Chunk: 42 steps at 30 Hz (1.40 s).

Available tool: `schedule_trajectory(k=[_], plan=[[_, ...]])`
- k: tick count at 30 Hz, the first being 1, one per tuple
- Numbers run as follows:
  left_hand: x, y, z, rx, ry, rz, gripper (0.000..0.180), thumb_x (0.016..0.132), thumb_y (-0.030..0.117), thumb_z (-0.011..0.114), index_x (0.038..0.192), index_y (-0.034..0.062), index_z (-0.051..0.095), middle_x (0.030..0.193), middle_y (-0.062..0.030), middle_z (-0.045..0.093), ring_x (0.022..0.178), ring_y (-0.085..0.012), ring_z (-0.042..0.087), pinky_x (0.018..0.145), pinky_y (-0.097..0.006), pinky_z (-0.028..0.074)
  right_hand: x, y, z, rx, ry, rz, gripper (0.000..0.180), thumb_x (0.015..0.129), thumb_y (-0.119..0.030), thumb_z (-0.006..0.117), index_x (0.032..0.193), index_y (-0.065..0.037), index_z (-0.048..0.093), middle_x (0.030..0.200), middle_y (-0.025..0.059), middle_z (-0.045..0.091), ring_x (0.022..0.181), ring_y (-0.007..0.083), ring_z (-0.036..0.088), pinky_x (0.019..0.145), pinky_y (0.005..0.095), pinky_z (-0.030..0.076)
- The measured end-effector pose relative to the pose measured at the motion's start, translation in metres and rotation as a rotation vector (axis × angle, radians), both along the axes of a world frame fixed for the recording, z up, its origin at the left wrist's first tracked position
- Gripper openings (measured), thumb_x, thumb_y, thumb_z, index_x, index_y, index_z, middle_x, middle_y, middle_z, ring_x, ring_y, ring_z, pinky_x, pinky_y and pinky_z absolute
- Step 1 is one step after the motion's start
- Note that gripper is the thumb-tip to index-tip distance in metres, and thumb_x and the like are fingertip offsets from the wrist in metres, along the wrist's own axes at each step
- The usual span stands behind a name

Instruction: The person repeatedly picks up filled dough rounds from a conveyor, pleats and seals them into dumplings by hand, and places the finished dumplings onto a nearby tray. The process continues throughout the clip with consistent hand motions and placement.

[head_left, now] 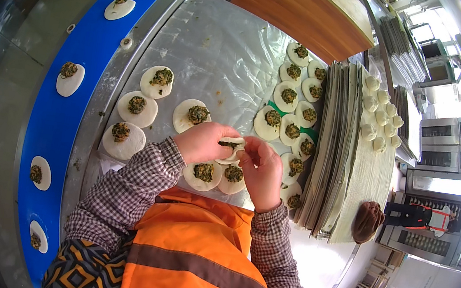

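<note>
Left hand (pixel 202 142): closed on the left end of a folded dumpling (pixel 231 144), thumb and fingers pinching its edge
Right hand (pixel 261 166): closed on the right end of the same dumpling, fingertips meeting the left hand's over the seam
Folded dumpling: held between both hands just above the bench (pixel 219 54), a strip of green filling showing along its open top edge
Under the hands: two round wrappers with filling (pixel 203 173), lying flat and touching one another, partly hidden by the hands
Left of the hands: four filled wrappers (pixel 136 108) spread apart on the bench's metal sheet, each a pale disc with a dark green mound at its centre
Right of the hands: a crowded group of overlapping filled wrappers (pixel 289 96) running away from the person towards the far edge
Stack of trays (pixel 329 152): thin grey sheets piled just beside that group; the lowest, widest one carries a cluster of finished dumplings (pixel 380 115)
Blue conveyor belt (pixel 51 119): curves along the bench's left side, carrying single filled wrappers well apart from each other
Sleeves and vest: checked sleeves (pixel 124 188), orange vest (pixel 197 257) at the lower edge
</note>
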State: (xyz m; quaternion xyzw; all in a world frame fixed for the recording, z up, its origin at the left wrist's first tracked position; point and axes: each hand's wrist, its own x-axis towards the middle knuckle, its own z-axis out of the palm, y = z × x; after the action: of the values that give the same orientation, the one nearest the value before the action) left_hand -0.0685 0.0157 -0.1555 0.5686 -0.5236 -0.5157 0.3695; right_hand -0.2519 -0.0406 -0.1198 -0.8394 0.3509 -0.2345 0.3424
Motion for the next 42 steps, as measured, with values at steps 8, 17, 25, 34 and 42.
schedule_trajectory(k=[8,17,25,34,42], plan=[[-0.015,0.013,0.005,0.162,0.669,0.255,0.035,0.094,0.017,0.055,0.129,0.0084,0.056,0.1,-0.0008,0.064,0.078,-0.0043,0.059,0.054,-0.02,0.046,0.002,0.007,-0.002,0.518,-0.302,-0.097,0.008,0.087,0.002,0.063,0.094,0.005,0.06,0.076,0.0092,0.065,0.064,0.0165,0.068,0.059,0.024,0.053],[-0.009,0.005,0.01,0.283,0.349,0.114,0.037,0.088,0.015,0.051,0.123,0.0046,0.058,0.088,-0.0004,0.062,0.071,-0.0075,0.059,0.06,-0.023,0.051,0.004,0.007,0.013,-0.059,0.0,0.035,0.017,0.082,-0.002,0.067,0.099,0.001,0.063,0.079,0.0122,0.065,0.065,0.0232,0.064,0.059,0.0316,0.05],[-0.011,0.013,-0.003,0.1,1.021,0.137,0.042,0.101,0.037,0.046,0.126,0.0043,0.055,0.108,-0.0058,0.063,0.097,-0.0149,0.062,0.079,-0.032,0.054,0.002,0.005,-0.001,0.432,-0.245,-0.118,0.008,0.087,0.0,0.064,0.094,0.005,0.062,0.079,0.0091,0.067,0.067,0.0147,0.068,0.057,0.0236,0.051],[-0.027,0.013,-0.02,0.07,0.713,0.429,0.064,0.098,0.063,0.03,0.088,0.0089,0.062,0.066,0.0041,0.054,0.056,-0.0026,0.047,0.047,-0.019,0.035,0.014,0.01,0.001,0.38,-0.319,-0.138,0.011,0.082,-0.001,0.069,0.091,0.002,0.063,0.078,0.0094,0.066,0.066,0.0169,0.066,0.058,0.0273,0.052],[-0.017,0.011,-0.018,0.227,0.707,0.336,0.074,0.095,0.069,0.027,0.1,0.0052,0.064,0.086,-0.001,0.063,0.08,-0.0085,0.06,0.072,-0.023,0.05,0.007,0.011,0.001,0.199,-0.15,0.001,0.013,0.085,0.004,0.067,0.096,0.005,0.062,0.081,0.0047,0.065,0.07,0.011,0.064,0.064,0.0226,0.053]])
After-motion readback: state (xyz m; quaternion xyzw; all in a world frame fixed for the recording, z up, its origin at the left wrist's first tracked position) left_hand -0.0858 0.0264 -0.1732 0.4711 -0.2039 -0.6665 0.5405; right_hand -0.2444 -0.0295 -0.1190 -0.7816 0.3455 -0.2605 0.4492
